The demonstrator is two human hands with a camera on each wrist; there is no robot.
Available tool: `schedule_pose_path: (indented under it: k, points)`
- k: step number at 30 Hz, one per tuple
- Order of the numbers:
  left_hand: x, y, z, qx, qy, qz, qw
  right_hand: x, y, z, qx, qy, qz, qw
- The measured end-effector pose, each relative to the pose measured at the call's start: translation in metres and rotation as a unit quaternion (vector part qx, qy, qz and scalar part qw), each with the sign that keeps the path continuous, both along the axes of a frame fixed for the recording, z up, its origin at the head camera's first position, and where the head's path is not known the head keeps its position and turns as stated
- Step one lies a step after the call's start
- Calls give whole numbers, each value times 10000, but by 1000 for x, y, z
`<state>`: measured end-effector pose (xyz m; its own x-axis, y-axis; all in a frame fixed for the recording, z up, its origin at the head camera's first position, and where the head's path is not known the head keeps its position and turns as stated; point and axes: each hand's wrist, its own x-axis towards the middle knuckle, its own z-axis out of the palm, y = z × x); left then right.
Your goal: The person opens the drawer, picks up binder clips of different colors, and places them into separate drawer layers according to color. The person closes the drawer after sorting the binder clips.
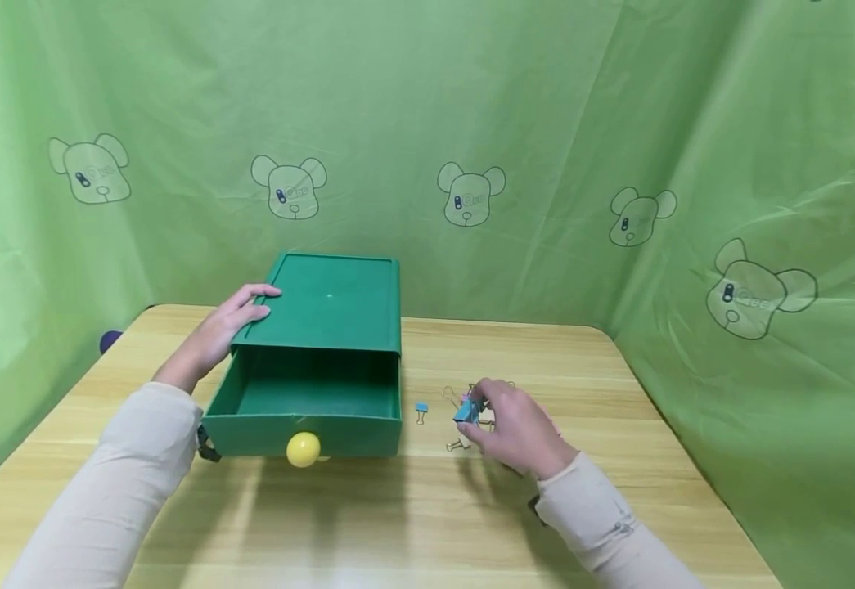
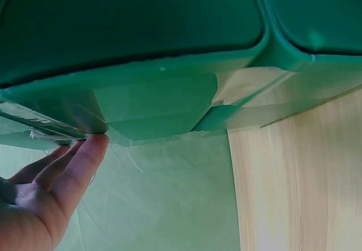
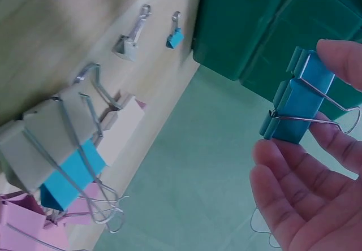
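A green drawer box (image 1: 331, 298) stands on the table with its drawer (image 1: 250, 435) pulled out toward me, and the inside of the drawer looks bare. My left hand (image 1: 222, 331) rests its fingers against the box's left side and top edge. Between thumb and fingers my right hand (image 1: 515, 425) pinches a large blue binder clip (image 3: 302, 95), held above the pile. Below and around that hand lie several binder clips in white, blue and pink, among them a white clip (image 3: 54, 132) and a pink clip (image 3: 22, 223). A small blue clip (image 1: 421, 407) lies alone beside the drawer.
A yellow round knob (image 1: 303, 449) sticks out from the drawer front. The wooden table (image 1: 427, 523) is backed by a green curtain (image 1: 545, 98) with printed bear heads. A purple round thing (image 1: 109, 340) shows past the table's left edge.
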<state>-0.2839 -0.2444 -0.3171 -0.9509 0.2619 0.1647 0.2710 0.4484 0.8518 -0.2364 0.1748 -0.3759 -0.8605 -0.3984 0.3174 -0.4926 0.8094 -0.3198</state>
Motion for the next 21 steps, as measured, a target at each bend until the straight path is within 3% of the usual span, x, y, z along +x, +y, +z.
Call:
schedule_pose_path:
  k: [11,21]
  points:
    - [1,-1,-2,59,-40,2,10000,2,-3,11,-98,-100,-17,9999]
    - [-1,-1,-2,149,-47,-7,9999,3,-6,21,-296,176,192,9992]
